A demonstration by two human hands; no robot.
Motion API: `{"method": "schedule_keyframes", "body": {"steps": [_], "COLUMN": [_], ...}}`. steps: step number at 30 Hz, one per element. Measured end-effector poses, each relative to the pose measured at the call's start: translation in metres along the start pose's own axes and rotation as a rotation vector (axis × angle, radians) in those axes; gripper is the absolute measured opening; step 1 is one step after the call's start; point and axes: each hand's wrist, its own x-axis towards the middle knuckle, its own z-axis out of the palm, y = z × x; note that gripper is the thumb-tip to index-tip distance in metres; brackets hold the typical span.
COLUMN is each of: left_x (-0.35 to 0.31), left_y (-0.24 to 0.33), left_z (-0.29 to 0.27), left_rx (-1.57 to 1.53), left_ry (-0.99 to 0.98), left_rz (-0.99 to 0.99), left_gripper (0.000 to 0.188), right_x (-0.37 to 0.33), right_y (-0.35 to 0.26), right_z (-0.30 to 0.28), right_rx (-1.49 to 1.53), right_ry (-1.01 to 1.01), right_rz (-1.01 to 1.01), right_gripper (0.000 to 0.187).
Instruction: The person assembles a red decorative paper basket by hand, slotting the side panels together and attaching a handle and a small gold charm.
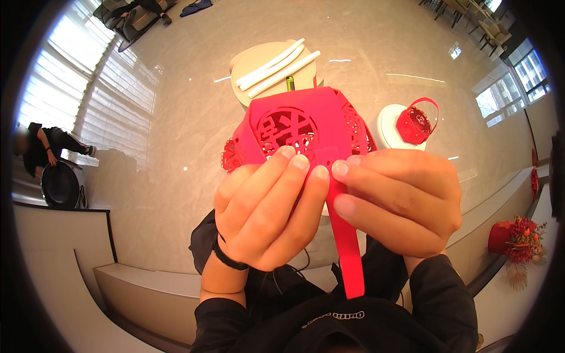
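"What do your fingers hold?"

"Your left hand [265, 217] pinches the near edge of a big red lantern [329, 120]. Your right hand [406, 197] pinches one flat, smooth red strip [347, 253]. The lantern is just past your fingertips, boxy, with lacy cut-out holes. The strip hangs down from your fingers."

"What blocks your view?"

"Your fingers hide where strip and lantern meet. The lantern hides part of one round, pale stool [253, 56]."

"How many other things are around your fingers?"

"Three long, smooth white sticks [285, 73] on that stool. One little red basket [415, 125] with a loop handle, beyond your right fingers. One red flower pot [500, 236], farther right."
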Motion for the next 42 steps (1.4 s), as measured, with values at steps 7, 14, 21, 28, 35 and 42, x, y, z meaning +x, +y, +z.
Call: {"method": "schedule_keyframes", "body": {"steps": [7,14,21,28,35,42], "left_x": [-0.006,-0.019,-0.044,-0.056,-0.057,-0.055], "left_y": [-0.03,-0.093,-0.135,-0.141,-0.148,-0.145], "left_z": [0.016,-0.014,-0.027,-0.028,-0.029,-0.032], "left_rx": [-0.03,0.259,0.352,0.344,0.272,0.288], "left_ry": [-0.039,0.036,-0.01,-0.012,-0.021,0.013], "left_rz": [-0.032,-0.292,-0.349,-0.329,-0.311,-0.297], "left_gripper": [0.028,0.032,0.023,0.024,0.023,0.022], "right_x": [-0.001,-0.028,-0.092,-0.121,-0.145,-0.119], "right_y": [0.024,0.077,0.113,0.122,0.112,0.12], "right_z": [-0.002,0.028,0.068,0.078,0.088,0.068], "right_rx": [0.091,0.167,0.083,0.135,0.074,0.294], "right_ry": [-0.09,0.047,-0.54,-0.88,-0.955,-0.893], "right_rz": [0.111,0.429,0.639,0.709,0.611,0.864], "right_gripper": [0.032,0.027,0.015,0.03,0.076,0.062]}}
